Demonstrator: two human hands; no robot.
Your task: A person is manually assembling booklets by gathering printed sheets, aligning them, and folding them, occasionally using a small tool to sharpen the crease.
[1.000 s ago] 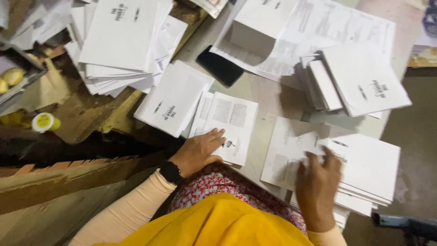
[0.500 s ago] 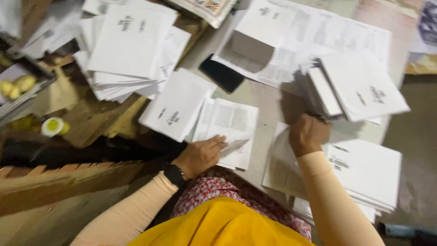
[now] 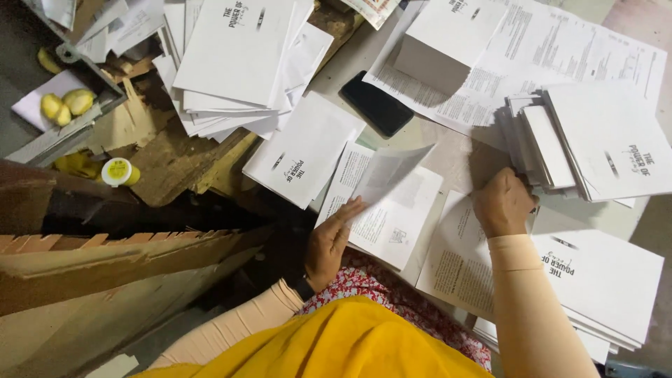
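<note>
Hands over a paper-strewn desk [image 3: 448, 150]. A printed sheet [image 3: 383, 210], its top leaf lifted, is pinned flat under the open left hand [image 3: 332, 241]; the right hand [image 3: 500, 204] is closed on the far-right booklet stack [image 3: 560, 143], which could be toppled if tugged.

Matt white paper booklets [image 3: 616, 143] (glossy black phone [image 3: 376, 103]), rough brown cardboard [image 3: 105, 262]

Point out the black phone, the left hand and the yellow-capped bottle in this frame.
black phone [image 3: 376, 103], head view, middle of its dark screen.
left hand [image 3: 331, 238], head view, back of the hand, fingers resting on a printed sheet.
yellow-capped bottle [image 3: 117, 171], head view, centre of its round cap.
</note>
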